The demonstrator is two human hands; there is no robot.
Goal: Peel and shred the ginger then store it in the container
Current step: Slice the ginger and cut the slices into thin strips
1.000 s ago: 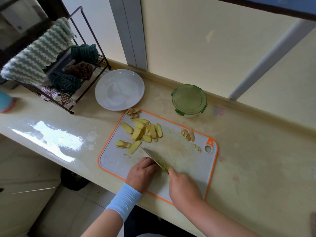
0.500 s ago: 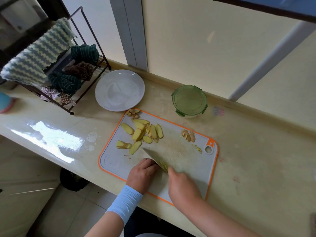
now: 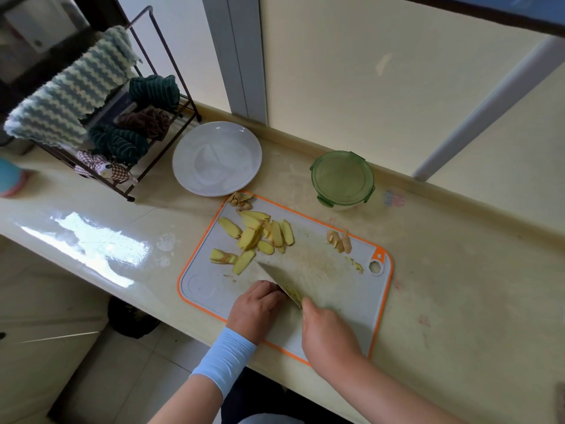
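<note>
1 knife (image 3: 276,277) gripped by right hand (image 3: 328,335); left hand (image 3: 255,306) curled beside it, hold unclear; 1 cutting board (image 3: 336,290), 1 container (image 3: 342,177).

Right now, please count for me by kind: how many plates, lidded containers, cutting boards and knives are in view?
Plate: 1
Container with green lid: 1
Cutting board: 1
Knife: 1, gripped by the right hand
Total: 4
</note>
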